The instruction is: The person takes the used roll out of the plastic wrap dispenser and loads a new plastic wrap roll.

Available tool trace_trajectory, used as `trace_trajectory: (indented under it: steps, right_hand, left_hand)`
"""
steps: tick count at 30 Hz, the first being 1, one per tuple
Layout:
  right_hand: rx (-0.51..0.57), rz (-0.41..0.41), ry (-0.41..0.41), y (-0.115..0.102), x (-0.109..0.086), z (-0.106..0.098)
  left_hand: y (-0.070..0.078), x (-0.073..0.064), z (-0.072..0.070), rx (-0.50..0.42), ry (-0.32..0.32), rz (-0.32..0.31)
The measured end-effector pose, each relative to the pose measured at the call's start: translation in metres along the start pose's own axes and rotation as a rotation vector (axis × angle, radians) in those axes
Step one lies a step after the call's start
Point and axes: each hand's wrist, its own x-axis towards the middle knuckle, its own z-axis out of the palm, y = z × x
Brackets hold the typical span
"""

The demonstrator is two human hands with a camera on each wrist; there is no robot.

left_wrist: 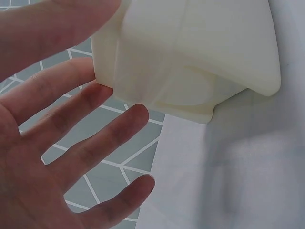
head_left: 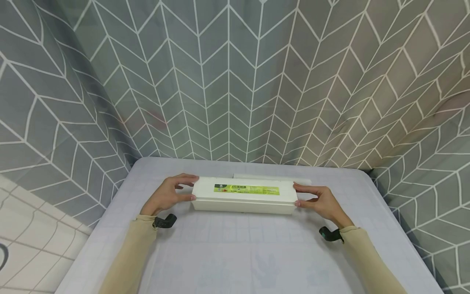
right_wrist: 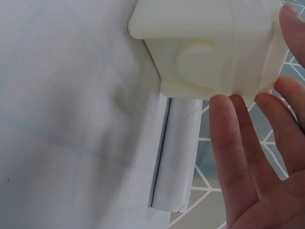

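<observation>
A long white cling film box [head_left: 240, 206] with a green and yellow label sits on the table. My left hand [head_left: 170, 196] holds its left end, thumb at the front edge and fingertips at the back. In the left wrist view that hand's lower fingers are spread, some off the box's pale end. My right hand [head_left: 321, 203] grips the right end the same way. The right wrist view has its fingers [right_wrist: 226, 138] against the box's edge. Behind the box lies a white roll [right_wrist: 178, 157], mostly hidden from the head camera.
The table [head_left: 220, 257] has a pale cloth with faint prints. A grey curtain [head_left: 238, 81] with white zigzag lines hangs behind and along both sides. White tiles [head_left: 33, 241] show at the lower left.
</observation>
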Motion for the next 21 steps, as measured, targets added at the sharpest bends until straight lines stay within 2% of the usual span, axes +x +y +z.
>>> trace_trajectory:
  steps: [6,14,21]
  right_hand:
    - [-0.007,0.004,-0.006,-0.0011,-0.0006,-0.0001]
    - [-0.093,0.000,-0.014,-0.0045,-0.0008,-0.0023]
    - [-0.124,-0.025,-0.021,-0.0046,0.0009,-0.0033]
  left_hand:
    - [0.0004,-0.0011,0.0010,0.003,0.002,-0.015]
    - [0.0021,-0.0012,-0.0002,0.015,-0.002,-0.020]
    - [0.0036,-0.0006,-0.0015,0.030,-0.001,-0.024]
